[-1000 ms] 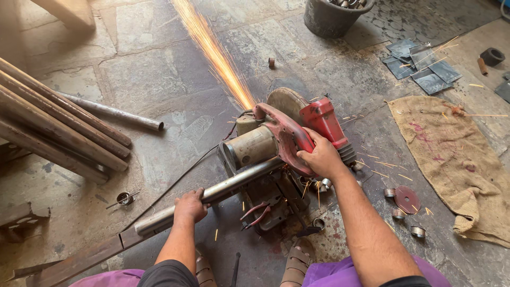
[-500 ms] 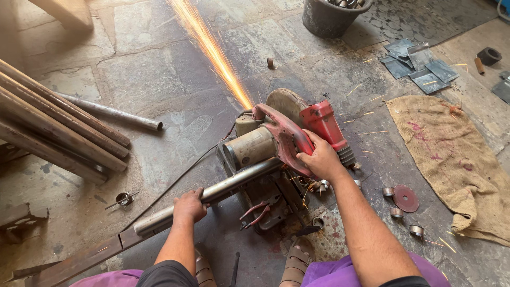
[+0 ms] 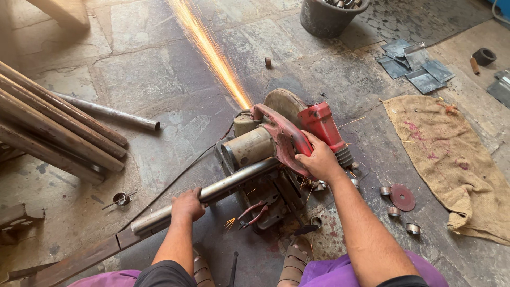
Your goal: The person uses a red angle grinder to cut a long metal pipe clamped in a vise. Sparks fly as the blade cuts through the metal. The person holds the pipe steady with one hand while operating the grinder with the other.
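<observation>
A red chop saw (image 3: 281, 139) sits on the stone floor in the middle of the view. My right hand (image 3: 317, 158) grips its red handle and holds the blade down. A long steel pipe (image 3: 234, 183) runs from the saw's vise toward the lower left, and my left hand (image 3: 187, 204) is wrapped around it. A stream of orange sparks (image 3: 210, 50) shoots from the blade toward the upper left. Small sparks also fly under the saw.
Several rusty pipes (image 3: 53, 135) lie stacked at the left, one grey pipe (image 3: 114, 113) beside them. A burlap sack (image 3: 451, 159), short cut pipe rings (image 3: 393, 211) and a red disc (image 3: 402, 197) lie at the right. A dark bucket (image 3: 325, 16) stands at the top.
The camera has shifted slightly. Both hands keep their grips, and the spark stream continues toward the upper left.
</observation>
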